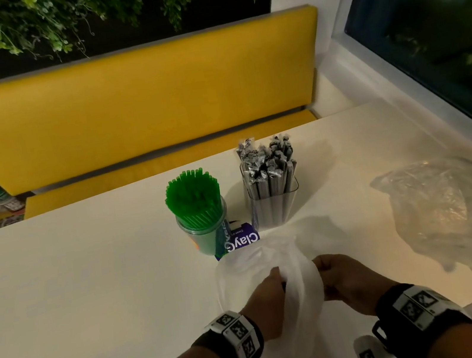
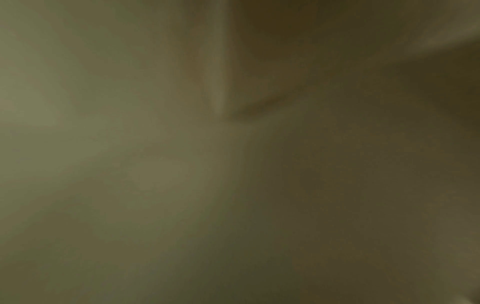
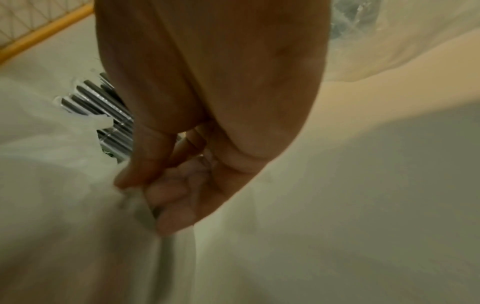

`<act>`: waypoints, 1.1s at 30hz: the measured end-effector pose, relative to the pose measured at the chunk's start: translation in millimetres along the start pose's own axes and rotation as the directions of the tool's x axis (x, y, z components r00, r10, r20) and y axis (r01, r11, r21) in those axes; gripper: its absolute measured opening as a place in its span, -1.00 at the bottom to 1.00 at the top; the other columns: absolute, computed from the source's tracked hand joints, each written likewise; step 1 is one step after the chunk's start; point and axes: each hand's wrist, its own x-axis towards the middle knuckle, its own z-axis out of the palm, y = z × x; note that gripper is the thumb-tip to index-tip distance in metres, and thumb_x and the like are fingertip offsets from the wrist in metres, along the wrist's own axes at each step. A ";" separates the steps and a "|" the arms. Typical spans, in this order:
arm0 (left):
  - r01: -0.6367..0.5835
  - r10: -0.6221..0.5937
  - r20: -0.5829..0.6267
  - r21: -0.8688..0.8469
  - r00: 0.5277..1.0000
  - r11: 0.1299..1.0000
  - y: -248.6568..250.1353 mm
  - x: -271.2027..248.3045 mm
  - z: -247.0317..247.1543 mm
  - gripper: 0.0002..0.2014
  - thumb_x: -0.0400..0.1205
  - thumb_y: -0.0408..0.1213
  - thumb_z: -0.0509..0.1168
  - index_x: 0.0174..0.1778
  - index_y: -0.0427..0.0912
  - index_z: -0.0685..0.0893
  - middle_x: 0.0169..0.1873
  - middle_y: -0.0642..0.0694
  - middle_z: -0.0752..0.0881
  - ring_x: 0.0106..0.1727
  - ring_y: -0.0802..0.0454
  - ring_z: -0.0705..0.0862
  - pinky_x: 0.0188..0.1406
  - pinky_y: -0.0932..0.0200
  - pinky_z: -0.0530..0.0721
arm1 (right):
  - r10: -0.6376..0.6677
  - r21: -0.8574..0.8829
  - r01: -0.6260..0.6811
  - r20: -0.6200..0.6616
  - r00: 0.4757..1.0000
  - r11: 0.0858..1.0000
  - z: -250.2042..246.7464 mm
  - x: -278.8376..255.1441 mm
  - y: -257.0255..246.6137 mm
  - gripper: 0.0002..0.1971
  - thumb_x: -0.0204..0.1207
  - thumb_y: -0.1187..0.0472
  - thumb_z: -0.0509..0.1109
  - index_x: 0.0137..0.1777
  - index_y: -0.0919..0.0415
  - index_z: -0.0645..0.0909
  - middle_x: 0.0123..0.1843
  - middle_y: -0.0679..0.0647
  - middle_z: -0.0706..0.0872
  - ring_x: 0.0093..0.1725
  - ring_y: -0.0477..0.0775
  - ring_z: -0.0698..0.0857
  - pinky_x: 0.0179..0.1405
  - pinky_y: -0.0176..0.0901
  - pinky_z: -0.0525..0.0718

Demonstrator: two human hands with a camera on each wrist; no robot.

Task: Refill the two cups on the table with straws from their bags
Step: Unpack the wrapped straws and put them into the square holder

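Observation:
A round clear cup packed with green straws stands mid-table. To its right a square clear cup holds wrapped dark straws, which also show in the right wrist view. Near the front edge both hands hold a thin white plastic bag. My left hand grips its left side. My right hand pinches a fold of the bag between thumb and fingers. The left wrist view is a dark blur.
A crumpled clear plastic bag lies at the right of the white table. A blue and white packet lies in front of the cups. A yellow bench runs behind the table, with a dark window to the right.

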 end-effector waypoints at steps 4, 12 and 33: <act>-0.041 0.021 -0.068 -0.315 0.997 0.948 19.0 -1.2 -5.3 -0.54 0.76 0.06 0.08 0.27 -0.18 0.72 0.14 -0.31 0.80 0.18 -0.29 0.74 0.21 -0.17 0.70 | -0.051 0.026 0.054 -0.112 0.992 0.998 2.7 9.6 0.1 -0.87 0.63 0.34 0.38 -0.06 0.44 0.57 -0.06 0.26 0.73 -0.07 0.21 0.73 0.07 0.16 0.82; -0.016 0.013 -0.009 -0.391 1.000 0.920 23.5 4.0 -16.2 -0.48 0.65 0.13 0.25 0.34 -0.18 0.69 0.22 -0.36 0.76 0.24 -0.30 0.72 0.40 -0.27 0.60 | -0.095 0.023 0.094 0.011 0.995 0.995 13.3 2.4 -12.7 -0.84 0.56 0.41 0.41 0.11 0.29 0.68 -0.04 0.33 0.80 -0.09 0.27 0.80 -0.07 0.09 0.82; -0.842 0.842 -0.123 0.071 0.525 0.536 155.9 -136.2 -27.5 -0.72 0.53 -0.50 0.38 -0.13 0.05 0.78 -0.15 -0.17 0.81 -0.03 -0.18 0.77 0.08 -0.15 0.75 | -0.120 -0.755 -0.164 -0.306 0.945 0.635 0.5 18.7 18.3 -0.72 0.63 0.13 0.21 0.25 0.10 0.64 0.18 0.07 0.75 0.18 0.17 0.69 0.10 -0.13 0.60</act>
